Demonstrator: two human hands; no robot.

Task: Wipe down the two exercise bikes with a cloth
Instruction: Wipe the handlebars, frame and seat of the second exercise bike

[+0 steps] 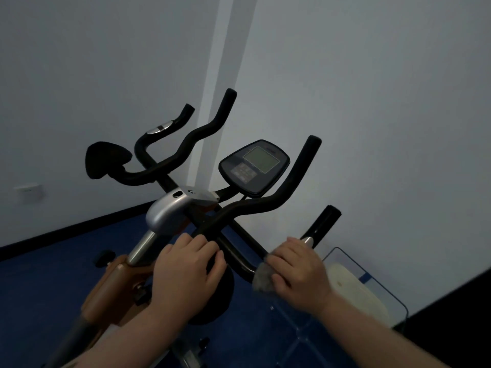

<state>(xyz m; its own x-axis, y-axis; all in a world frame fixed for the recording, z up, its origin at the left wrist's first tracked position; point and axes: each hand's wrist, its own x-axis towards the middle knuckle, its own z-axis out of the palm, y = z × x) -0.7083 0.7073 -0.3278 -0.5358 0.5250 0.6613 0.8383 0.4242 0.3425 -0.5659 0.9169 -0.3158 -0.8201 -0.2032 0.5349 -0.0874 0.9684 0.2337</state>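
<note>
Handlebar wipe underway: right hand [297, 272] fingers curl round grey cloth [263, 278] on the right bar; left hand [186, 266] fingers wrap the handlebar [255, 205] to steady it. Next, probably: slide cloth up toward the bar end, keeping pressure.

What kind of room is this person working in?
Probably a small gym or home workout room: an exercise bike with black handlebars and a console display stands on blue flooring by a plain wall.

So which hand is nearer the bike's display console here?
Left, narrowly. The left hand grips the handlebar below and left of the console; the right hand, holding the cloth, sits lower right.
</note>
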